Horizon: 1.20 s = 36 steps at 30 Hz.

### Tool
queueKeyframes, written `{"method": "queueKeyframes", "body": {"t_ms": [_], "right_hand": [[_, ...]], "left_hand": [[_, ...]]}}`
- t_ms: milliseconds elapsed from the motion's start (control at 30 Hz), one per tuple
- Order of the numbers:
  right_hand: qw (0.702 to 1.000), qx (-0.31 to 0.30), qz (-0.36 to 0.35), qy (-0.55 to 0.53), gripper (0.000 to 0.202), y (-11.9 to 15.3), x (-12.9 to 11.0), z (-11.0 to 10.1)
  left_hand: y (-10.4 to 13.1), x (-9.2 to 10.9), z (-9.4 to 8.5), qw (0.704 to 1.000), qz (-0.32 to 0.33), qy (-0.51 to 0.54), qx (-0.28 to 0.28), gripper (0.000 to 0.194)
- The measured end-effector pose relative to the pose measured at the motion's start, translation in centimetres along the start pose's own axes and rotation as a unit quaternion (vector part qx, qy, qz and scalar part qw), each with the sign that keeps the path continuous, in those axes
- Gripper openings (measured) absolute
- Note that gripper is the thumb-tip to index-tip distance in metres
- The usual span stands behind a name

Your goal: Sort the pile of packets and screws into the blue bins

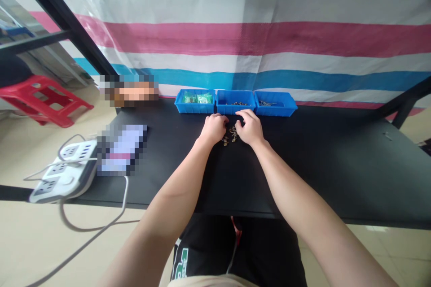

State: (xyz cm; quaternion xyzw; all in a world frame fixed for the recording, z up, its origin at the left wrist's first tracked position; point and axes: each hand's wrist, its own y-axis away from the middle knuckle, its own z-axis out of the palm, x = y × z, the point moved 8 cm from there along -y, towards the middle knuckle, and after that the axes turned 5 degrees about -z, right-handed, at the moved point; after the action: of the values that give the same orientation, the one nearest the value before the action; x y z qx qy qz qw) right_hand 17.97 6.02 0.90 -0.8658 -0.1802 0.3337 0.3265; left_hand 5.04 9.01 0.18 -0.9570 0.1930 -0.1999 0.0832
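Several small metal pieces (pixel 233 133), brassy and silvery with thin shanks, lie in a loose cluster on the black table (pixel 161 152). My left hand (pixel 214 128) rests at the left of this cluster, palm down, its fingers loosely bent inward and their tips partly hidden. Across the cluster, my right hand (pixel 249 127) is palm down with curved fingers and a gap between thumb and forefinger. Nothing shows in that gap. Beyond both hands stand a blue bin with green-and-clear packets (pixel 197 98), a blue bin with small brassy parts (pixel 235 108), and a blue bin with thin metal pins (pixel 274 110).
A white power strip (pixel 67 166) with grey cables sits at the table's left edge, beside a pixelated flat object (pixel 123 148). A red stool (pixel 43 98) stands on the floor at left. A striped sheet (pixel 235 36) hangs behind. Small metal bits (pixel 388 136) lie far right.
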Motion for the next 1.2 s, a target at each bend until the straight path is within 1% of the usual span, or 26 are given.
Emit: {"method": "queueKeyframes", "body": {"t_ms": [133,233,367,533,667,733,867,967,1033,1100,1200], "right_hand": [[1.0,-0.008,-0.005,-0.008,0.032,0.0,-0.4,0.1],[1.0,-0.019,-0.016,-0.014,0.031,0.0,-0.8,0.3],[0.999,-0.028,-0.03,-0.02,0.033,0.0,-1.3,0.4],[0.999,-0.023,-0.017,-0.021,0.029,-0.1,-1.1,0.4],[0.999,-0.027,-0.018,-0.031,0.023,-0.1,-1.2,0.5],[0.999,-0.025,-0.018,-0.039,0.021,-0.1,-1.1,0.6],[0.999,-0.014,0.005,-0.046,0.013,0.0,-0.7,0.5],[0.999,-0.013,0.013,-0.045,0.014,0.0,-0.5,0.5],[0.999,-0.01,0.013,-0.042,0.015,0.0,-0.5,0.4],[0.999,-0.006,0.011,-0.04,0.015,-0.1,-0.6,0.3],[0.999,0.008,0.008,-0.042,0.016,-0.1,-0.6,0.1]], "left_hand": [[-0.1,0.0,-0.7,0.997,-0.006,0.065,0.031,0.03],[0.0,0.2,-1.5,0.989,-0.014,0.137,0.059,0.026],[0.2,0.5,-2.1,0.976,-0.024,0.203,0.077,0.019],[0.2,-0.1,-2.1,0.953,-0.053,0.285,0.082,0.015],[0.1,-0.7,-1.9,0.932,-0.07,0.344,0.092,0.015],[0.1,-0.7,-1.9,0.929,-0.065,0.35,0.097,0.017],[0.0,-0.6,-1.9,0.926,-0.053,0.357,0.107,0.019],[0.0,-0.7,-1.8,0.925,-0.059,0.362,0.103,0.02],[0.0,-0.6,-1.9,0.93,-0.062,0.349,0.097,0.019],[0.1,-0.3,-2.0,0.942,-0.059,0.319,0.086,0.016],[0.3,0.1,-2.1,0.955,-0.05,0.285,0.067,0.018]]}}
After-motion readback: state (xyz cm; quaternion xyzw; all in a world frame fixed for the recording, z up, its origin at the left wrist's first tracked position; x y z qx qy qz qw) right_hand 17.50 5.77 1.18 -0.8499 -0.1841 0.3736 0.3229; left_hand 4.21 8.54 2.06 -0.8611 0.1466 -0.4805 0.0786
